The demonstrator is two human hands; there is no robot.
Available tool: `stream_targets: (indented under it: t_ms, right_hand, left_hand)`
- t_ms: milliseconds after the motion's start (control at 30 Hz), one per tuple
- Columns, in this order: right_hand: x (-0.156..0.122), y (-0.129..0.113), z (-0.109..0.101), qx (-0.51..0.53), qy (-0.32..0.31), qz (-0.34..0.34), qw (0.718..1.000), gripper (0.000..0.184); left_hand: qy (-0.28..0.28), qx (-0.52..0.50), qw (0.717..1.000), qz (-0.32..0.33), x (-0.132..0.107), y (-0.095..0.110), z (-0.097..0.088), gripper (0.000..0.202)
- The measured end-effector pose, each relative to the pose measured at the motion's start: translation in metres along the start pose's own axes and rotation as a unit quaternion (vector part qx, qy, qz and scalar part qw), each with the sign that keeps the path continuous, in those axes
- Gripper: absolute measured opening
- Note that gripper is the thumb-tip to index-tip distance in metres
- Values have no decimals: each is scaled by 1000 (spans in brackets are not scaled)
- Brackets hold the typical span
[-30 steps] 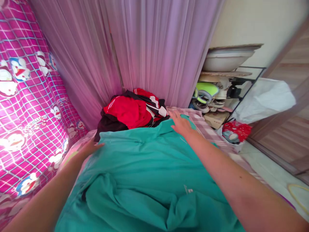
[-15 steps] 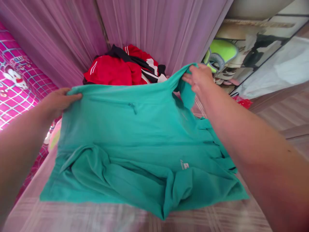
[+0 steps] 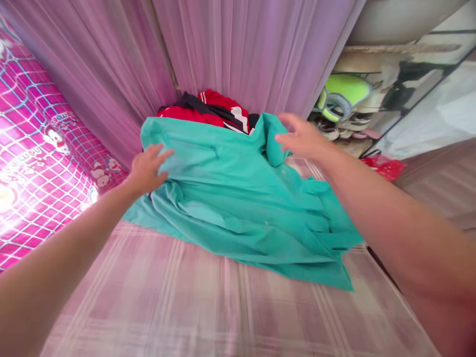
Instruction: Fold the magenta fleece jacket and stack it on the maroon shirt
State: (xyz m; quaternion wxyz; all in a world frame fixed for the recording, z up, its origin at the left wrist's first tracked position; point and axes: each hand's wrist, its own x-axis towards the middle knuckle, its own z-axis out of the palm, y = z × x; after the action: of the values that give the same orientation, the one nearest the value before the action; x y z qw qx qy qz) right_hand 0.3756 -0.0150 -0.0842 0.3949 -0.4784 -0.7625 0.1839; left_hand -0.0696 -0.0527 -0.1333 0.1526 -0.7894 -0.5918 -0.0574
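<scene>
A teal garment (image 3: 238, 203) with a small zip pocket lies spread on a pink checked bed sheet (image 3: 208, 307), its far edge draped over a red, black and white garment (image 3: 213, 109). My left hand (image 3: 147, 168) rests flat on the teal garment's left part, fingers stretched out. Just above the teal garment's upper right corner, my right hand (image 3: 301, 139) hovers with loose, spread fingers and holds nothing.
A mauve net curtain (image 3: 223, 49) hangs behind the clothes. A pink cartoon-print cushion (image 3: 40, 163) stands at the left. A shelf rack (image 3: 372, 94) with shoes and a green item is at the right, with a white bag (image 3: 439, 119) and a red packet (image 3: 383, 166) below.
Both hands have let go of the teal garment's lifted upper edge. The garment now lies further away, over the red clothing, and the left hand presses flat on it.
</scene>
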Motion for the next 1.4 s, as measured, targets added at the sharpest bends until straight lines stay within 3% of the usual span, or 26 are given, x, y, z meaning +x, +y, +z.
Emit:
stream_targets:
  t_ms: [67, 133, 200, 300, 467, 567, 667, 733, 833, 900, 967, 1033, 1133, 1233, 1400]
  right_hand:
    - [-64, -14, 15, 3, -188, 19, 982, 50]
    - [-124, -24, 30, -22, -324, 16, 946, 64]
    - [-169, -29, 45, -78, -333, 26, 939, 74]
    - [-209, -30, 62, -135, -305, 0, 943, 35]
    - [-233, -51, 63, -136, -302, -87, 939, 35]
    - [-245, -72, 60, -144, -321, -107, 930, 35]
    - [-258, -87, 62, -140, -336, -113, 925, 34]
    - [-267, -91, 67, -135, -343, -116, 922, 34]
    - [-276, -92, 74, -141, -349, -114, 919, 34]
    - [-281, -92, 77, -148, -348, -111, 919, 34]
    - [-284, -91, 78, -149, -349, -106, 919, 35]
    - [-286, -91, 77, -144, -349, -103, 920, 38]
    - [-289, -89, 73, -132, -342, -104, 925, 41]
    - [-293, -85, 73, -132, -327, -108, 930, 40]
    - [-305, -70, 76, -166, -260, -102, 946, 57]
  left_hand:
    - [-96, 14, 988, 120, -30, 22, 8, 58]
    - [-154, 20, 974, 163, -54, 31, 10, 52]
    - [-175, 19, 970, 169, -72, 31, 6, 40]
    - [-174, -5, 968, 180, -97, 26, -9, 24]
    - [-197, -36, 968, 153, -156, 29, -39, 17]
    - [-273, -71, 954, 99, -188, 24, -50, 29]
    - [-349, -127, 926, 65, -195, 13, -57, 41]
    - [-325, -121, 937, 47, -184, 13, -59, 44]
    - [-188, -37, 981, 37, -158, 30, -54, 53]
    - [-105, 13, 992, 71, -140, 46, -43, 58]
    - [-75, 46, 991, 104, -129, 56, -31, 54]
    - [-79, 65, 988, 115, -126, 57, -22, 39]
    - [-84, 59, 983, 152, -142, 43, -21, 21]
    - [-87, 27, 978, 188, -179, 26, -29, 21]
    - [-113, 21, 982, 148, -238, 15, -35, 24]
